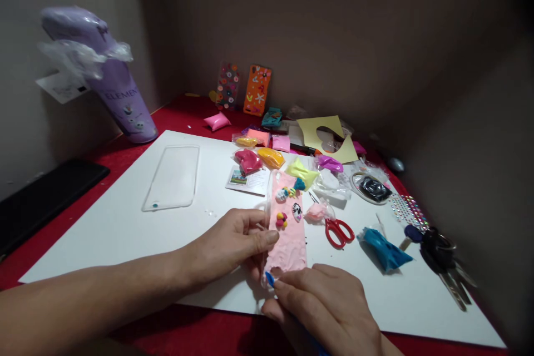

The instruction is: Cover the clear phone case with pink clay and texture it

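Left hand: the left hand (233, 242) comes in from 8 o'clock; thumb and fingers pinch the left edge of the pink case (287, 233), thumb on top.
Right hand: the right hand (325, 303) sits at 5 o'clock of the case, fingers curled tight around a blue tool (269, 278); only the tool's tip shows, touching the case's bottom left corner.
Pink case: a phone case coated in pink clay, lying lengthwise on the white board (125, 222) near its front edge, between the two hands.
Decorations: small clay figures (287, 203) crowd the case's far half; the near half is plain pink.
Clear case: a clear phone case (172, 177) lies flat on the board at 10 o'clock of the pink one, well apart.
Scissors: red scissors (337, 231) lie just beside the pink case at 3 o'clock.
Blue packet: a blue clay packet (386, 250) lies farther out at 3 o'clock, with keys (442, 256) beyond it at the board's edge.
Clay packets: coloured clay packets (271, 157) cluster at 12 o'clock.
Back wall: an orange case (257, 90) and a dark flowered case (227, 86) lean upright at 12 o'clock.
Purple container: a purple container (120, 94) leans on the wall at 10 o'clock, plastic wrap round its top.
Table: a red cloth (167, 117) lies under the board.
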A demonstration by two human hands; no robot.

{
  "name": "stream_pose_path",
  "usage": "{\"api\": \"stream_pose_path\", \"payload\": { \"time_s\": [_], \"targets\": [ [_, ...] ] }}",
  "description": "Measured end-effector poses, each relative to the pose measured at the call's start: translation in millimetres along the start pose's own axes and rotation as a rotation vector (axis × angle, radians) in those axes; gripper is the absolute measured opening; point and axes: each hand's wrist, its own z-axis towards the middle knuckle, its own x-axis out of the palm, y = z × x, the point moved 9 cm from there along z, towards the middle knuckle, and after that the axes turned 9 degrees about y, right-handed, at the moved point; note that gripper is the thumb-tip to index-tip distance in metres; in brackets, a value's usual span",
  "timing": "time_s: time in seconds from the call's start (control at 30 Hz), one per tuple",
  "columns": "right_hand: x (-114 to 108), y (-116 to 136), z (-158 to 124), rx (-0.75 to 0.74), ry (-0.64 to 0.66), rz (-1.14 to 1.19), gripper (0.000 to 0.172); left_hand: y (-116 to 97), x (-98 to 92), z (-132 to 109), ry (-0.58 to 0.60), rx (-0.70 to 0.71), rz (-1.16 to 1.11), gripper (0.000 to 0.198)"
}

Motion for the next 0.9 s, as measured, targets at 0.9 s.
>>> {"api": "stream_pose_path", "payload": {
  "time_s": [0.9],
  "targets": [
    [1.8,6.8,-0.1,-0.043,0.032,-0.039,0.007,-0.4,2.9,-0.7,0.025,-0.010,0.036,0.026]
  ]
}}
